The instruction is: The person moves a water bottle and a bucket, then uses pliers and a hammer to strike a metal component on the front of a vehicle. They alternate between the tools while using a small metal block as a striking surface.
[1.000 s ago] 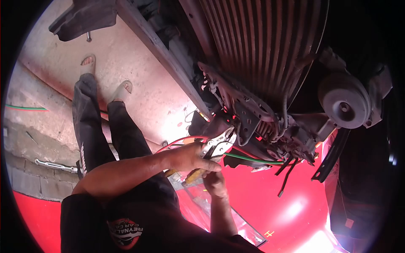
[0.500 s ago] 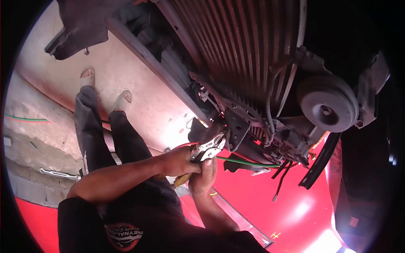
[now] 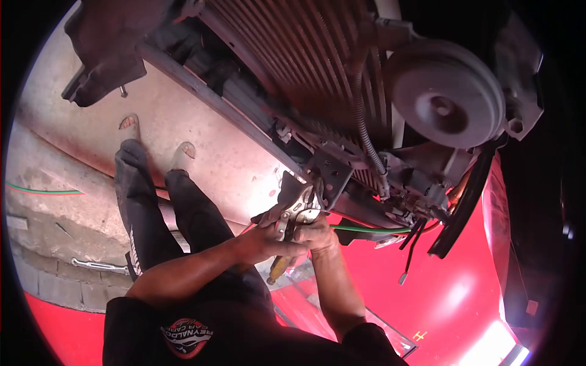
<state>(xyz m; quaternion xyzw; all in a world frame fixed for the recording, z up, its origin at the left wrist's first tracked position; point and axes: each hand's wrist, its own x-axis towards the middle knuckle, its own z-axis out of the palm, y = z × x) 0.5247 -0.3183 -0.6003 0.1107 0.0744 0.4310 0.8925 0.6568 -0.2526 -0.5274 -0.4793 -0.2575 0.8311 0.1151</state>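
Note:
Silver locking pliers (image 3: 292,221) sit between my hands, with their jaws up at a dark metal bracket (image 3: 329,174) on the car's front end. My left hand (image 3: 261,245) is wrapped round the lower part of the pliers from the left. From the right, my right hand (image 3: 317,235) closes its fingers over the tool beside the jaws' pivot. Below both hands a yellowish-brown handle (image 3: 279,268) sticks out; its upper end is hidden by my fingers. A green hose (image 3: 372,229) runs off to the right, just past my right hand.
Above the hands are a finned radiator or condenser (image 3: 287,55), a round grey horn-like part (image 3: 448,97) and a ribbed conduit (image 3: 364,128). Loose dark cables (image 3: 410,256) dangle at the right, over a red surface (image 3: 452,280). A chrome wrench (image 3: 101,265) lies on the floor.
The view has shifted, so the car's front end sits further left. My right hand has moved up the pliers, its fingers now folded over them. The pliers are still at the bracket.

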